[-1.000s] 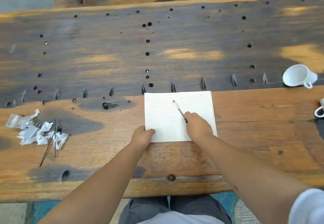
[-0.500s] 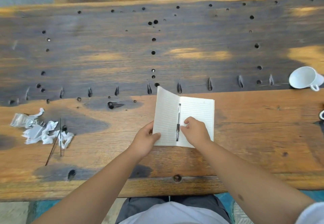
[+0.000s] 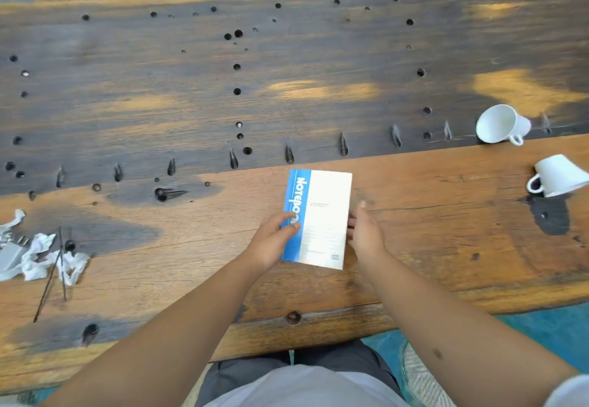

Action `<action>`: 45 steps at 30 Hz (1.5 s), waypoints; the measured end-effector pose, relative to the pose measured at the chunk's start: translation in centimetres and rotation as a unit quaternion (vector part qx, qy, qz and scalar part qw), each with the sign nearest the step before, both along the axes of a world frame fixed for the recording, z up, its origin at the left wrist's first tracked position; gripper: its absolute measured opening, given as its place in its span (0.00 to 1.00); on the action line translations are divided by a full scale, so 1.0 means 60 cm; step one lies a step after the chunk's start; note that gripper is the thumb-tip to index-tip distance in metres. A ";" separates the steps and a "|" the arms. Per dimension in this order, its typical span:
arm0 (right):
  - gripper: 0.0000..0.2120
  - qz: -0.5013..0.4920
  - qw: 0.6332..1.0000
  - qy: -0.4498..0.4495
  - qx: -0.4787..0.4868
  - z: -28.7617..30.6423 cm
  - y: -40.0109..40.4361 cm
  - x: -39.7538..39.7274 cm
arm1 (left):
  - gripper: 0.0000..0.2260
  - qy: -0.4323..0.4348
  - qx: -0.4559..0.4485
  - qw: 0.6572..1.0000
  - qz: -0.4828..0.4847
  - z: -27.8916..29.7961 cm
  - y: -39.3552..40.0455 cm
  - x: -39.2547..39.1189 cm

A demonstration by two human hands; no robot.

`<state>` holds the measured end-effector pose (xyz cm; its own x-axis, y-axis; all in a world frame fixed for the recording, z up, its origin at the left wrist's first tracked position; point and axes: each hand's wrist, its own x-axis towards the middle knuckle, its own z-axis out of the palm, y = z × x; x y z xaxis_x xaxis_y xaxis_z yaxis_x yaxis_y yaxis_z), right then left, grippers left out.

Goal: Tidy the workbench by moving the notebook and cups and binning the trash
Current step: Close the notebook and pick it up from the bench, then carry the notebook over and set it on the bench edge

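A closed notebook (image 3: pixel 322 215) with a white cover and a blue spine band lies flat on the wooden workbench (image 3: pixel 446 241), near the front middle. My left hand (image 3: pixel 274 241) rests on its blue left edge with the fingers laid over the cover. My right hand (image 3: pixel 366 234) sits at its right edge, fingers spread and touching the side. The pen is hidden. Two white cups lie tipped at the far right: one (image 3: pixel 502 124) on its side with the mouth facing me, the other (image 3: pixel 557 175) near the right border. Crumpled white trash (image 3: pixel 41 257) lies at the far left.
Thin dark sticks (image 3: pixel 51 276) lie across the trash pile. The bench top is full of drilled holes and dark stains. Its front edge runs just below my forearms, with teal floor (image 3: pixel 541 330) beyond it at the lower right.
The open notebook has been folded shut over the pen, so the blue and white cover now faces up. My right hand has shifted from the page to the right edge.
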<state>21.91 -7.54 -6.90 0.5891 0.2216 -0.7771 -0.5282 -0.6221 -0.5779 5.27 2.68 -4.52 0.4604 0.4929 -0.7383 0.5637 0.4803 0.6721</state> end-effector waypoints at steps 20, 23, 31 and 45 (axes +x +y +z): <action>0.12 0.256 0.956 0.081 0.119 0.057 -0.058 0.011 | 0.10 -0.045 -0.126 0.984 0.116 0.059 -0.051 -0.015; 0.10 0.267 0.946 0.084 0.165 0.087 -0.065 0.009 | 0.10 -0.060 -0.134 0.982 0.120 0.090 -0.059 -0.034; 0.08 0.282 0.937 0.073 0.190 0.157 -0.079 -0.006 | 0.08 -0.046 -0.065 0.987 0.142 0.144 -0.079 -0.062; 0.09 0.020 0.984 -0.023 0.177 0.209 -0.289 -0.066 | 0.06 -0.056 -0.061 0.990 -0.115 0.180 -0.141 0.025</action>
